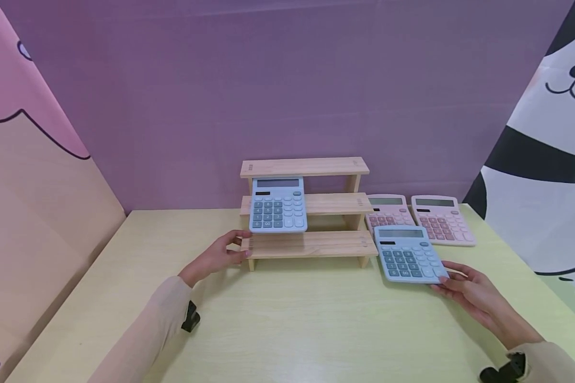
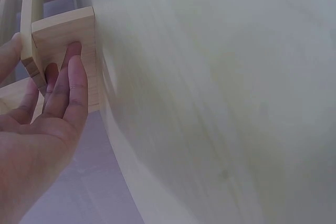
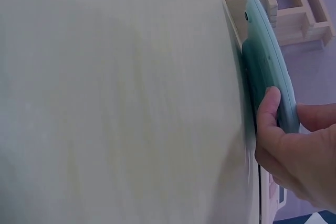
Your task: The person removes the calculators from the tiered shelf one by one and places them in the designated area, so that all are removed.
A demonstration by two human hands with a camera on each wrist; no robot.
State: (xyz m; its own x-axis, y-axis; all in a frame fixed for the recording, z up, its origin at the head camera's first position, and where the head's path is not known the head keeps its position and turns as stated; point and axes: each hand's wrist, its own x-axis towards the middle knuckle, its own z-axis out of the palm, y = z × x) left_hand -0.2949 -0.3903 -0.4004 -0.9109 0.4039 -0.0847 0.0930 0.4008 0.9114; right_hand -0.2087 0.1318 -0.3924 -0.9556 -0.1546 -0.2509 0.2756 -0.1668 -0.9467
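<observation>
A three-tier wooden stand [image 1: 311, 244] stands at the back of the table. One blue calculator [image 1: 278, 206] leans on its left side, lower edge over the bottom shelf. My left hand [image 1: 218, 252] grips the left end of that bottom shelf, thumb on top and fingers underneath, as the left wrist view shows. Right of the stand, my right hand [image 1: 474, 295] pinches the lower right corner of a second blue calculator [image 1: 409, 255]. In the right wrist view this calculator [image 3: 268, 61] is tilted, its far end close to the stand's side.
Two pink calculators [image 1: 388, 208] [image 1: 442, 221] lie behind the held one, to the right of the stand. A purple backdrop [image 1: 287, 96] rises behind the pale wooden table [image 1: 292, 330]. Printed panels flank both sides.
</observation>
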